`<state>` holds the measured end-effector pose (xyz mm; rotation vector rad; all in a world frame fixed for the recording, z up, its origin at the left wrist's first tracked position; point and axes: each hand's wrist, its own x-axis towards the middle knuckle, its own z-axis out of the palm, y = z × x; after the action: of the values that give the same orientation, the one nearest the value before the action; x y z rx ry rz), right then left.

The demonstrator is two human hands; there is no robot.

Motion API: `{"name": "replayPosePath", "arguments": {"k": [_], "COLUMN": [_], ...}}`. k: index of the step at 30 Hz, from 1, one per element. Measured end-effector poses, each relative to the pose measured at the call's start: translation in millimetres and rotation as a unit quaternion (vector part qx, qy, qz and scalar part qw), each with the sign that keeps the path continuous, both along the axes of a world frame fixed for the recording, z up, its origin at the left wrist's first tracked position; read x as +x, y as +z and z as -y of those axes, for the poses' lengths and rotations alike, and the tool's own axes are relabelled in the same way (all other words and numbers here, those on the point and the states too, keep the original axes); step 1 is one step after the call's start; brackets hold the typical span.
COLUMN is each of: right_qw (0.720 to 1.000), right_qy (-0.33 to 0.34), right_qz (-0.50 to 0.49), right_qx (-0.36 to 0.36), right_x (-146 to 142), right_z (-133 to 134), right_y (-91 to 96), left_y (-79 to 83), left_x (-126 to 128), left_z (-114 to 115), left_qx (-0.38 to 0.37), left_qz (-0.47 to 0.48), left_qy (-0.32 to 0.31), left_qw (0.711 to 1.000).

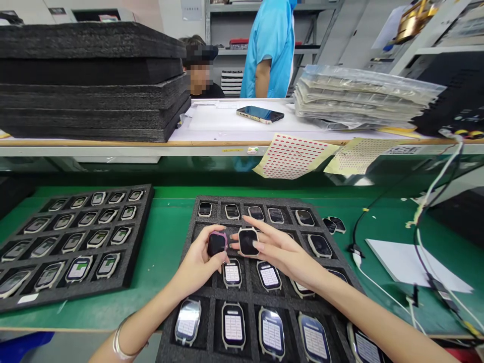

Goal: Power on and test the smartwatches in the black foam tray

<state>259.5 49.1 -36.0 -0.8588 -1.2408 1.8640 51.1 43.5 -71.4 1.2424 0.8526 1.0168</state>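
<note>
Two watches in hand above the foam tray (165, 338); slip or knock is the main hazard.
Near to far: lit-screen watch (233, 325) and its neighbours fill the front pockets. Left hand (202, 262) pinches the purple-framed watch (217, 244) at its edges, thumb against fingers; right hand (287, 252) pinches the pale-framed watch (248, 242), thumb on its front, index spread clear. Both watches near each other, apart, over mid-tray. Judged risks: frames knocking if the hands close up; a slackened pinch dropping one onto screens below. Right forearm covers some pockets and could brush them. Beyond: left-hand tray (132, 262), loose watches (338, 225) at right, sticker sheet (293, 157) overhanging from the shelf edge, phone (260, 114) above.
</note>
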Motion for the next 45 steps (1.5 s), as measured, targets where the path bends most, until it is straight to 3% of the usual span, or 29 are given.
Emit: {"name": "replayPosePath", "arguments": {"k": [5,12,19,30,45], "right_qw": [1.0,0.998,0.997,0.999,0.998], "right_qy": [0.025,0.038,0.069,0.026,0.024], "right_qz": [-0.006,0.024,0.019,0.035,0.051], "right_qx": [-0.01,0.043,0.033,0.001,0.028], "right_x": [-0.2,1.9,0.1,-1.7,-3.7], "right_z": [-1.0,-5.4,-3.4,-3.3,-5.0], "right_y": [0.5,0.1,1.1,-0.9,-5.1], "left_y": [0.3,-0.3,-1.5,0.0,1.0], "left_x": [-3.1,-7.6,-6.4,-6.8,-6.9], "left_z": [1.6,5.2,4.6,5.0,4.1], "left_qx": [0.022,0.09,0.096,0.092,0.115], "left_qz": [-0.086,-0.144,-0.122,-0.142,-0.15], "left_qy": [0.018,0.017,0.037,0.033,0.026], "left_qw": [0.996,0.985,0.987,0.985,0.982]}}
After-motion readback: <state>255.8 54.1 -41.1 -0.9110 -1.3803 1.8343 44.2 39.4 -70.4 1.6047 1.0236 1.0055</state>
